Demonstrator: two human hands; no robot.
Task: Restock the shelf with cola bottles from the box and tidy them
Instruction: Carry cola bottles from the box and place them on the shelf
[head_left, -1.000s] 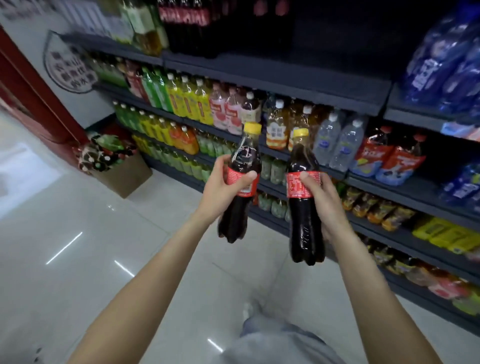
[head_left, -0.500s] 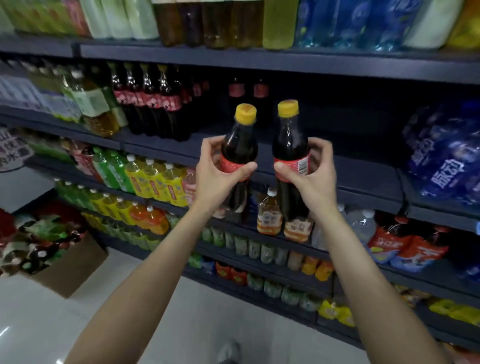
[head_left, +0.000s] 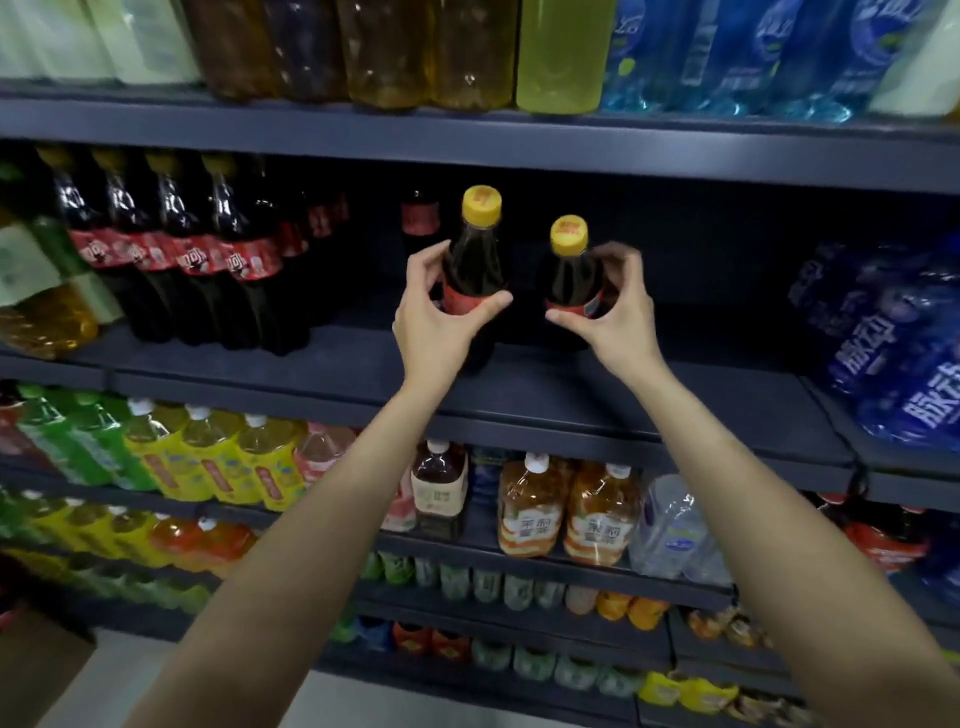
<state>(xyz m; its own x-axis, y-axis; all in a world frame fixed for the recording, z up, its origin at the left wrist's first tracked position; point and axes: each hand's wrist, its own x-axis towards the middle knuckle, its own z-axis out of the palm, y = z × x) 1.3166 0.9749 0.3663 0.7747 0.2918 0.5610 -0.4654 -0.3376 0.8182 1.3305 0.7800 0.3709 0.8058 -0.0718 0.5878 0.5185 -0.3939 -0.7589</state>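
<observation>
Left hand (head_left: 434, 325) was seen curled round the red label band of a cola bottle (head_left: 475, 270), thumb in front and fingers behind; the bottle was held upright, its yellow cap uppermost. Right hand (head_left: 613, 317) was likewise wrapped round a second cola bottle (head_left: 570, 275) at label height, thumb low in front and fingers arched over the far side. Both bottles were positioned side by side, near each other but apart, over the dark shelf (head_left: 571, 395) in its open middle stretch. The left-held bottle's base appeared to reach the shelf surface; firm contact could not be confirmed, as the base was partly hidden by the hand. The base of the right-held bottle was hidden behind the right hand, so contact could not be determined there.

A row of stocked cola bottles (head_left: 208, 254) with red labels was noted at the left end of the same shelf, standing upright and touching one another, well apart from the two held bottles. One more red-labelled bottle (head_left: 418, 221) was recorded deep in the shelf, behind the left hand. Blue wrapped water packs (head_left: 893, 343) were noted at the right end of that level. Amber and yellow-green bottles (head_left: 467, 52) were observed on the shelf above. Yellow and green drinks (head_left: 208, 457) and orange-labelled tea bottles (head_left: 566, 514) were observed on the shelf below.
</observation>
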